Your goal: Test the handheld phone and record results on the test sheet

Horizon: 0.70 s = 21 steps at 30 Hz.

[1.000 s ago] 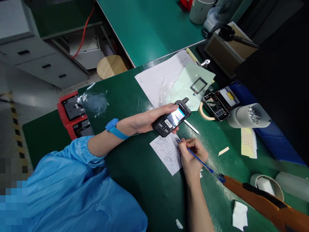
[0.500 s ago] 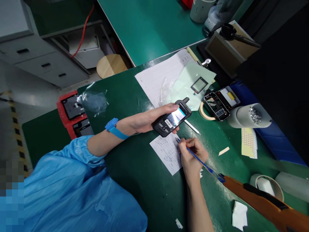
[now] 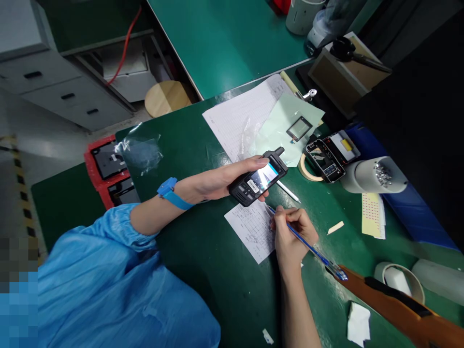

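Observation:
In my left hand [image 3: 221,179] is a black handheld radio [image 3: 255,181] with a stub antenna and a lit screen; the thumb lies along its side near the screen. My right hand [image 3: 293,237] is closed round a blue pen [image 3: 306,245], its tip at the upper right edge of a small sheet of handwritten paper [image 3: 250,232]. That sheet lies on the green table, partly under the radio and beside my right hand. A white pen-like stick [image 3: 289,192] rests just beyond the radio.
Beyond the radio lie a large ruled sheet [image 3: 235,116], a pale green sheet [image 3: 282,113] with a small screen panel [image 3: 299,128], a tape roll [image 3: 308,170] and an opened device housing [image 3: 325,159]. An orange-brown tool handle [image 3: 391,299] juts in at lower right. Clear plastic [image 3: 143,152] lies left.
My right hand has shifted slightly to the right with the pen, whose rear end has swung right and down. The left hand and the radio stay nearly still.

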Available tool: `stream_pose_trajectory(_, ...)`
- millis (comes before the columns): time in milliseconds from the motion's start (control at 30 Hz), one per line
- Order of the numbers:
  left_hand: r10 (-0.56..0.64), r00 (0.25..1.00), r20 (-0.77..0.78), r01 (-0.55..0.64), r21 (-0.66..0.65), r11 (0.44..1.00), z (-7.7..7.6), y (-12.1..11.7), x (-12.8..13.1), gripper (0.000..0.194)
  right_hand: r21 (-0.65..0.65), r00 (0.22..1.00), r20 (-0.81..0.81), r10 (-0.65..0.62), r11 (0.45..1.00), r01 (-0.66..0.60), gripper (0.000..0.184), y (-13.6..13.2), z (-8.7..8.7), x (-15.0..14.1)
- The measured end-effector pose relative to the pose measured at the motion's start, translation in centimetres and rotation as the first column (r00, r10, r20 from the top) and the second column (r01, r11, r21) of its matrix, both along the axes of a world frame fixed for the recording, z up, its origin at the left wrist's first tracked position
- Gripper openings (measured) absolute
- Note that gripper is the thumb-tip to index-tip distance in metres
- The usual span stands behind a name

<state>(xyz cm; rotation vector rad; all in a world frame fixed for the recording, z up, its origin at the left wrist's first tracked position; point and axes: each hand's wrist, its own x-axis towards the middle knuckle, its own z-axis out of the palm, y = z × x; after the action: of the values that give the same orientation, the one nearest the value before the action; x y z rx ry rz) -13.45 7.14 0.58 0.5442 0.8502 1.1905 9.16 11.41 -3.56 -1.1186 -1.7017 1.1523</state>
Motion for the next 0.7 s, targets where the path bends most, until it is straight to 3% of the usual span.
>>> stream_pose_trajectory(700, 0.010, 1.000, 0.008, -0.010, 0.012, 1.000, -0.09, 0.04, 0.11, 0.066, 0.104, 0.997, 0.069, 0.021, 0.994, -0.028, 0.042, 0.38, -0.58, 0.13)
